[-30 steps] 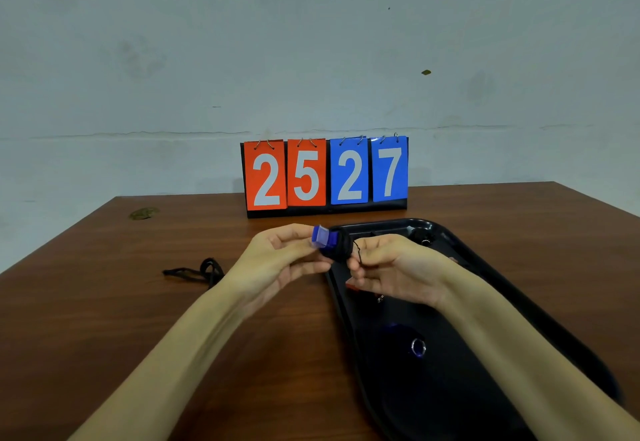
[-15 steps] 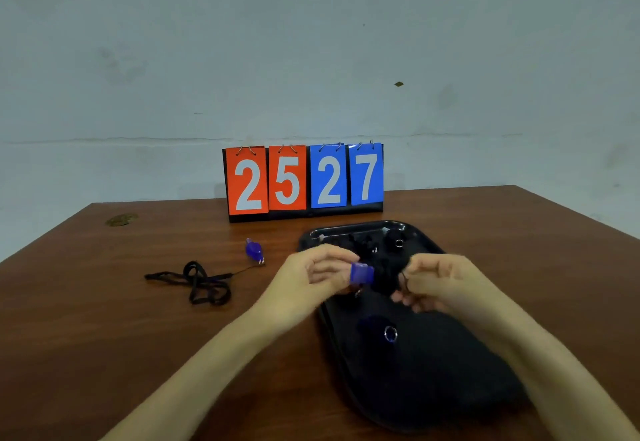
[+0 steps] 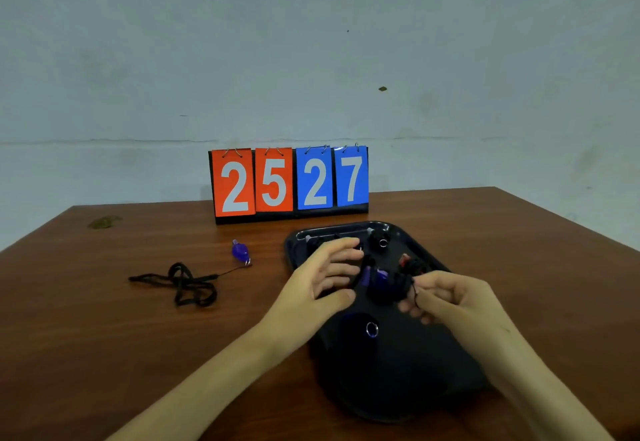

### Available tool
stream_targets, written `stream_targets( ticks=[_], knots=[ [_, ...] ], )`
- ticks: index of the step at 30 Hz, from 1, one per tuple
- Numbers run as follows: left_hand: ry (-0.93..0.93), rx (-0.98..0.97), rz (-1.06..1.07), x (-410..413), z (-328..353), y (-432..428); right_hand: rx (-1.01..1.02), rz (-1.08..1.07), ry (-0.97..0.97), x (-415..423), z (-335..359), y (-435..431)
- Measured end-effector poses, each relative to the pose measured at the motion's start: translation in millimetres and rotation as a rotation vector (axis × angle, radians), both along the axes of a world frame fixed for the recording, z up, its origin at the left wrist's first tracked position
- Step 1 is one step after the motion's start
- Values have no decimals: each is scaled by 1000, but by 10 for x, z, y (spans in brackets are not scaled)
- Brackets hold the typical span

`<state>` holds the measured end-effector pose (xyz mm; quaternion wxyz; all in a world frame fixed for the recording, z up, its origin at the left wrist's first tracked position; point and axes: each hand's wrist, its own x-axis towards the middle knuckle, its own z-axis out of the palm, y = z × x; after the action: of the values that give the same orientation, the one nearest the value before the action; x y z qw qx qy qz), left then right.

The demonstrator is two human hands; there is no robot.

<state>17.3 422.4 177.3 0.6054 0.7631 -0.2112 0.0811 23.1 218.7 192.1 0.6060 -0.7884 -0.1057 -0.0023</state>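
Over the black tray my right hand pinches a thin black cord tied to a small blue-and-black whistle. The whistle hangs low over the tray, just left of my right fingers. My left hand is beside it with fingers spread and relaxed, holding nothing. Whether the whistle touches the tray is hard to tell.
A second blue whistle with a tangled black lanyard lies on the wooden table to the left. A flip scoreboard reading 2527 stands at the back. The tray holds a metal ring and several dark small parts.
My left hand has let go of the whistle's blue end and opened. The whistle has come down toward the tray, still held by its cord in my right hand.
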Motion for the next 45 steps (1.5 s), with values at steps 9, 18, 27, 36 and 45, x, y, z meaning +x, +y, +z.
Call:
stream_targets(
  ticks=[9,18,27,36,45],
  knots=[
    [-57,19,39,-66,168,139,85,201,184,84,158,236],
    [-142,142,238,51,154,249,-268,19,-199,94,229,473],
    [-21,-253,557,208,209,561,-73,175,-97,545,549,960],
    [-10,-291,272,270,223,727,-60,431,90,635,515,1234],
    [-73,-37,359,313,151,662,-96,624,222,621,520,1051]
  ],
)
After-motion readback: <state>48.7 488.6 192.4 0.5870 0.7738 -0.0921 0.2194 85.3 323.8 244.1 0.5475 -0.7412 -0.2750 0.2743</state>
